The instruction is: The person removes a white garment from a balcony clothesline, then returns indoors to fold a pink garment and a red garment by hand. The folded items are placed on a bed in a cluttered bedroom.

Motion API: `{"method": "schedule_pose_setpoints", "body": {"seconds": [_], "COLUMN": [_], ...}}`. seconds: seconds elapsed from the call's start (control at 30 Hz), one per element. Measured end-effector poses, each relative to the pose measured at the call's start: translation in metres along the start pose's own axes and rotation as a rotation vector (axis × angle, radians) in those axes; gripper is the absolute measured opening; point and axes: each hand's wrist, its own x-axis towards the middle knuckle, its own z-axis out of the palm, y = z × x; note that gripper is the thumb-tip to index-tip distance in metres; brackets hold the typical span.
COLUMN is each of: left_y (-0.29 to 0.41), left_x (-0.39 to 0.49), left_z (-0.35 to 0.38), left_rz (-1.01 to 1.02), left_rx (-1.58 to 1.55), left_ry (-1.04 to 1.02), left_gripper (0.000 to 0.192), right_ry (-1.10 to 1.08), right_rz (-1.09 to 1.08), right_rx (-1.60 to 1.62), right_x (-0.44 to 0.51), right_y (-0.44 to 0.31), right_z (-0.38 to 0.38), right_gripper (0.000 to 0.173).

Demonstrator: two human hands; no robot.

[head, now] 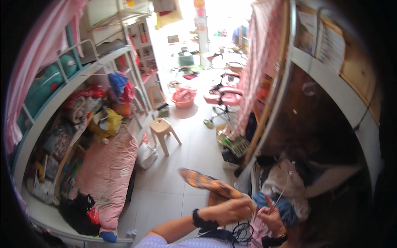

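Observation:
My left hand (pixel 231 210), with a black band at its wrist, grips one end of an orange and dark patterned cloth (pixel 214 187). The cloth stretches up and left over the floor and is slightly blurred. Close by on the right, my right hand (pixel 271 217) is closed around a thin pale rod (pixel 283 190), perhaps part of a hanger, with its index finger raised. A black cable (pixel 243 232) lies in loops below the hands, against my body. Behind the right hand are a blue cloth (pixel 282 210) and a whitish cloth (pixel 280 179).
A bunk bed with a pink quilt (pixel 108 161) stands at left. A beige plastic stool (pixel 162 124), a pink basin (pixel 183 98) and a pink office chair (pixel 225 96) are farther off. A green basket (pixel 240 145) sits by the right-hand bunk; a white bag (pixel 146 155) lies near the left bed.

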Motion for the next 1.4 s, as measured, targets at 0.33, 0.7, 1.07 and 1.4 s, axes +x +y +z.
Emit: {"method": "schedule_pose_setpoints", "body": {"seconds": [0.33, 0.7, 1.07, 1.4], "left_y": [-0.015, 0.013, 0.044, 0.154], "left_x": [0.059, -0.062, -0.165, -0.244], "left_z": [-0.117, -0.320, -0.659, -0.901], "left_rz": [0.009, 0.038, 0.369, 0.643], "left_rx": [0.113, -0.030, -0.289, 0.367], "left_ry": [0.252, 1.201, 1.723, 2.210], "left_gripper": [0.026, 0.017, 0.025, 0.095], "right_ry": [0.385, 1.172, 1.028, 0.886], "right_rz": [-0.206, -0.833, -0.063, -0.123], "right_rx": [-0.027, -0.842, -1.141, -1.201], "right_x": [0.098, 0.165, 0.335, 0.597], "right_y": [-0.051, -0.011, 0.200, 0.169], "right_z": [-0.059, -0.248, -0.049, 0.080], "right_gripper": [0.020, 0.042, 0.042, 0.034]}}
